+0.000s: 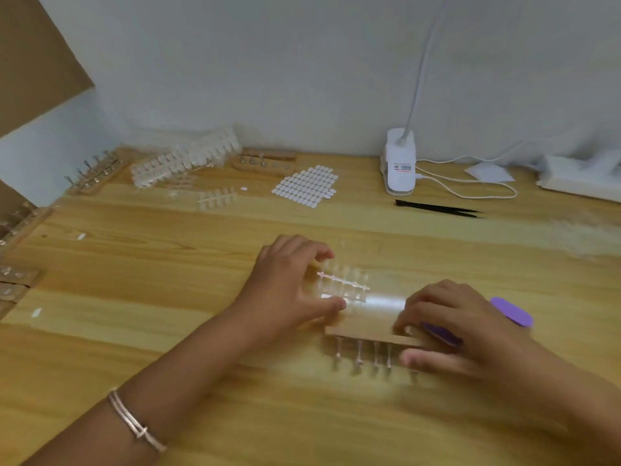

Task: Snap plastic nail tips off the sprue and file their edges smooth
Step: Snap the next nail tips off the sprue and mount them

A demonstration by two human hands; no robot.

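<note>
Wooden bench (pixel 134 297) under a pale wall, nail work mid-bench.
Left hand (pixel 285 284) pinches the clear sprue of nail tips (pixel 342 285) at its left end; right hand (pixel 447 327) curls around a purple file (pixel 512 311), resting on a wooden holder (pixel 363 334). Thin, light, brittle plastic: probably best gripped beside each tip.

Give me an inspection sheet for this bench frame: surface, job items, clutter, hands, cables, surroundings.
Surface: wooden table, glare patch near centre.
Job's things: clear nail tip sprue at the left hand; purple file under the right hand; wooden stand with pins, near edge.
Clutter: stacked sprues, sticker sheet, black tweezers, more stands at left.
Grippers: left hand fingers on the sprue; right hand on the file and stand; blurred.
Cables: white cord looping from clip lamp.
Surroundings: white wall, power strip at right.
</note>
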